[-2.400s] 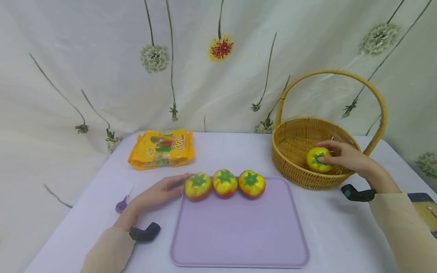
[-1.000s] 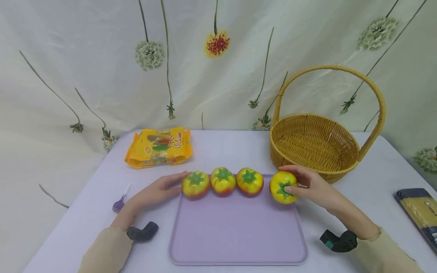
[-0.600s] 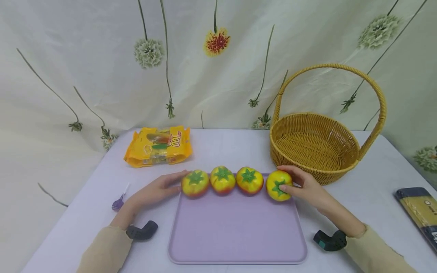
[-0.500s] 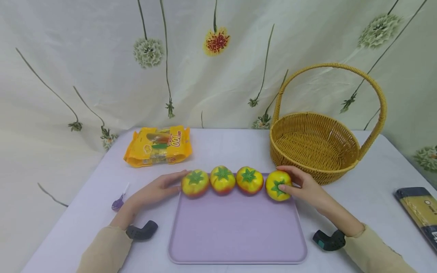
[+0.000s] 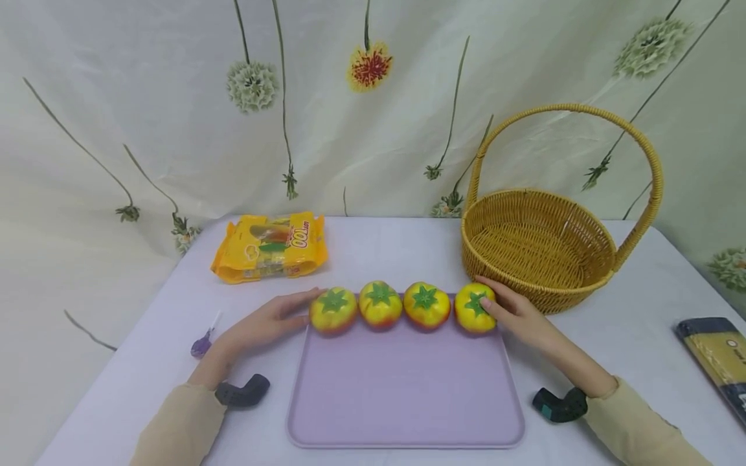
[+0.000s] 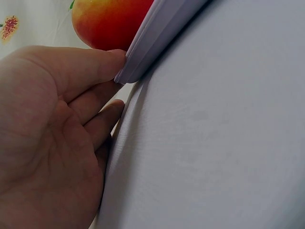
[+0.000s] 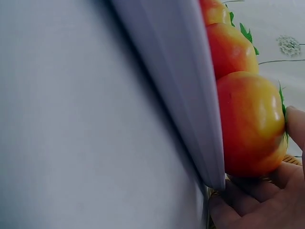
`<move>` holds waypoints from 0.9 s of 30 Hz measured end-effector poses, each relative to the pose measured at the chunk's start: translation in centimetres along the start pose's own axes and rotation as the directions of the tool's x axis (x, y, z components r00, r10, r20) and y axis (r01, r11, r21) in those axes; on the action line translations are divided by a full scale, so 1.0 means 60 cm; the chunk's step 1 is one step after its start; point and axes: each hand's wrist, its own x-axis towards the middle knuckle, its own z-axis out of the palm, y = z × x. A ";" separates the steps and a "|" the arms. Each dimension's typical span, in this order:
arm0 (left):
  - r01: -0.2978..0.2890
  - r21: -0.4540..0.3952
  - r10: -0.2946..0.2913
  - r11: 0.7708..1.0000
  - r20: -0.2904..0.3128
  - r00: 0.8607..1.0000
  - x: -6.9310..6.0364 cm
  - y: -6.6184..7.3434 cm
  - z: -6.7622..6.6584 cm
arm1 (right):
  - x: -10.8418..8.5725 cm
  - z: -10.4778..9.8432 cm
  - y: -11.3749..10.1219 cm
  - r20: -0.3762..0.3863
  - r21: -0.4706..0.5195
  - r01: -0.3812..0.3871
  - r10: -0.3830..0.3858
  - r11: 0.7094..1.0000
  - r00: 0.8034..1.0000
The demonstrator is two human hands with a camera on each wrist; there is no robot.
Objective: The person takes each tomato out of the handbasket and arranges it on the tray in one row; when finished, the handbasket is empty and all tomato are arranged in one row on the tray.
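In the head view a yellow-red tomato (image 5: 474, 308) with a green star-shaped top sits at the far right corner of a lilac tray (image 5: 402, 388). My right hand (image 5: 521, 318) holds it, thumb on the green top and fingers behind it. Three similar tomatoes (image 5: 380, 305) stand in a row to its left along the tray's far edge. My left hand (image 5: 271, 321) is at the far left corner; in the left wrist view its thumb and forefinger pinch the tray's rim (image 6: 138, 52), close to a tomato (image 6: 109, 24). The right wrist view shows the held tomato (image 7: 252, 124) above the rim.
A wicker basket (image 5: 539, 285) with a tall handle stands behind the right hand. A yellow snack packet (image 5: 271, 249) lies back left. A purple lollipop (image 5: 201, 344) is beside the left forearm. A dark and gold packet (image 5: 717, 356) lies at the right edge.
My right hand has brought the tomato out of the basket, leftward and down to the tray's right corner. Lately its thumb has slid toward the tomato's right side. The left hand stays put.
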 end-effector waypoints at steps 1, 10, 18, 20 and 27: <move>0.002 -0.001 -0.002 1.000 0.001 1.000 0.000 0.000 0.000 | 0.001 0.000 -0.001 0.002 0.004 -0.009 0.009 1.000 1.000; -0.006 -0.001 0.006 1.000 0.002 1.000 0.001 -0.002 -0.003 | 0.009 0.005 -0.009 0.002 0.017 -0.072 0.072 0.997 0.997; -0.019 -0.005 0.019 1.000 0.004 1.000 0.001 -0.004 -0.003 | 0.014 0.007 -0.009 -0.006 -0.052 -0.078 0.078 0.996 0.997; -0.018 -0.008 0.018 1.000 0.003 1.000 0.001 -0.006 -0.003 | 0.012 0.006 -0.010 -0.008 -0.067 -0.075 0.075 0.995 0.997; -0.019 -0.010 0.019 1.000 0.002 1.000 0.000 -0.004 -0.001 | 0.000 0.003 -0.026 -0.032 -0.192 -0.095 0.090 0.977 0.995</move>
